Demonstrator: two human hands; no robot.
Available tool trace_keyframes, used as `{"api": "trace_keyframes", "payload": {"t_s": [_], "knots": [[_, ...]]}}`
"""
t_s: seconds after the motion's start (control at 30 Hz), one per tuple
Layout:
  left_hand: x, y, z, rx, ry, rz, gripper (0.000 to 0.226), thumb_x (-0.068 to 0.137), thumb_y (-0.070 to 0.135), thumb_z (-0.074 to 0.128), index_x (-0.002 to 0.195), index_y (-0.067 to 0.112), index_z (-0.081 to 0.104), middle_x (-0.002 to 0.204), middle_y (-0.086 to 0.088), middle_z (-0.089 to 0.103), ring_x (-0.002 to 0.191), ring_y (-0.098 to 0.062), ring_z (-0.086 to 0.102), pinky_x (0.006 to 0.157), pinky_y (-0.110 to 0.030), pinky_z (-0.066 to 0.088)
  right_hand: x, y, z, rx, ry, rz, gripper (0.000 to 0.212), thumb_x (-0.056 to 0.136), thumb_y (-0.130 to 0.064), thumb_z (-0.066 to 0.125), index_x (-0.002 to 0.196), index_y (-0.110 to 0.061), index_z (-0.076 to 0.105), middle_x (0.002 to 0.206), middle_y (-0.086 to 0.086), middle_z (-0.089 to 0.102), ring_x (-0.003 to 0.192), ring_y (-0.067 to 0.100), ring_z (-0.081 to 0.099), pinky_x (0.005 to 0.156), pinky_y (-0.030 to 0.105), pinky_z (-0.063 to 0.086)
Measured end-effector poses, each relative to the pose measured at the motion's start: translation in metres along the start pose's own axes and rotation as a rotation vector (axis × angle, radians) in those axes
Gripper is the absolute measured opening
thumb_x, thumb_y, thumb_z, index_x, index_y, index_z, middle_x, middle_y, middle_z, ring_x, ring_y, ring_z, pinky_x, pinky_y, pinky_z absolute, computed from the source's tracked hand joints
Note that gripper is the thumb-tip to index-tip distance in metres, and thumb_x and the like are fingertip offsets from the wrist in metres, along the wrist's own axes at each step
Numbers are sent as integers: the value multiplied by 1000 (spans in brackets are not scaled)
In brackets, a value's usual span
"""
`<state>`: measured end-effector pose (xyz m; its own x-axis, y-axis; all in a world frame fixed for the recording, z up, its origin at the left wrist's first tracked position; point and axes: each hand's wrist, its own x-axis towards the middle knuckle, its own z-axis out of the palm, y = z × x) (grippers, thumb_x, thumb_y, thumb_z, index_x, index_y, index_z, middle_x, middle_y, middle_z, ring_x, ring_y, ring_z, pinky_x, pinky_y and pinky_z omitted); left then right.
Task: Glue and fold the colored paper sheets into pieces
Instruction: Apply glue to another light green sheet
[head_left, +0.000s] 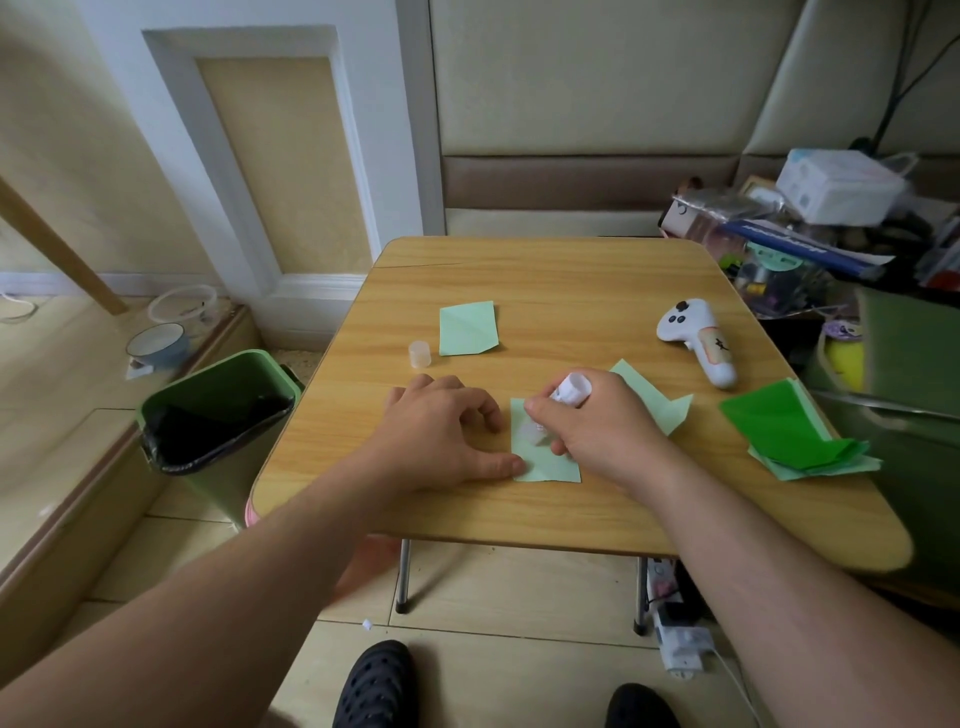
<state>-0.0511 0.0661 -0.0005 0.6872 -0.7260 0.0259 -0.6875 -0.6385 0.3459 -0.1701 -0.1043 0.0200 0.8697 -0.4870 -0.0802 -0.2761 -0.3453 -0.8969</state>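
A light green paper sheet (545, 465) lies near the front middle of the wooden table (545, 275). My left hand (441, 431) rests flat beside it, thumb pressing its left edge. My right hand (592, 421) grips a white glue stick (571, 389), tip down on the sheet. The glue stick's clear cap (420, 354) stands to the far left. A folded light green piece (467, 327) lies beyond it. Another light green piece (657, 402) pokes out behind my right hand. A stack of dark and light green sheets (795, 436) sits at the right edge.
A white handheld controller (698, 340) lies on the table's right side. A green waste bin (218, 415) with a black liner stands left of the table. Cluttered boxes and bags (810, 223) pile up at the right. A power strip (680, 644) lies on the floor under the table.
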Motion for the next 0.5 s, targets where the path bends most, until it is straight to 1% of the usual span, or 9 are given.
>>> {"api": "trace_keyframes", "payload": {"t_s": [0.07,0.13,0.2,0.3,0.4,0.47,0.5], "knots": [[0,-1,0,-2,-5,1,57,56,92,63,94,51,58,97,24,50,105,-12,44,97,-37,33,0,0,-9,-119,13,-13,13,87,-30,71,86,-17,71,77,-6,75,72,20,72,64,33,55],[1,-1,0,1,-9,0,57,56,92,63,94,51,58,97,24,49,105,-12,43,97,-38,33,0,1,-19,-172,19,-4,12,86,-28,68,83,-17,71,76,-5,76,80,25,72,72,40,60],[1,0,-1,1,-11,-2,55,58,91,65,95,51,59,97,24,48,105,-11,43,97,-37,32,-1,2,-27,-204,23,3,11,84,-27,67,81,-17,71,76,-5,76,80,26,72,76,45,61],[1,0,-1,2,-10,2,56,58,90,66,97,50,59,98,24,49,105,-11,42,97,-37,32,-2,4,-32,-210,40,3,11,84,-26,66,81,-17,71,75,-5,76,78,24,71,73,43,61],[1,-2,-2,-4,-21,9,59,57,92,65,99,50,60,99,23,49,105,-11,42,96,-36,31,-3,0,-33,-93,117,-2,10,85,-25,68,85,-15,71,71,-10,75,68,20,69,69,37,58],[2,-3,-2,-2,-33,13,60,57,92,64,100,50,60,99,23,49,105,-11,42,96,-36,31,-3,-3,-31,-37,167,-23,13,85,-29,72,84,-16,70,68,-15,73,67,22,69,66,33,55],[2,-3,-2,-2,-34,13,60,57,92,65,100,50,60,99,23,49,105,-11,42,96,-36,32,-4,-5,-28,-55,165,-42,18,87,-34,74,82,-17,70,67,-17,73,68,19,70,64,31,54]]}}
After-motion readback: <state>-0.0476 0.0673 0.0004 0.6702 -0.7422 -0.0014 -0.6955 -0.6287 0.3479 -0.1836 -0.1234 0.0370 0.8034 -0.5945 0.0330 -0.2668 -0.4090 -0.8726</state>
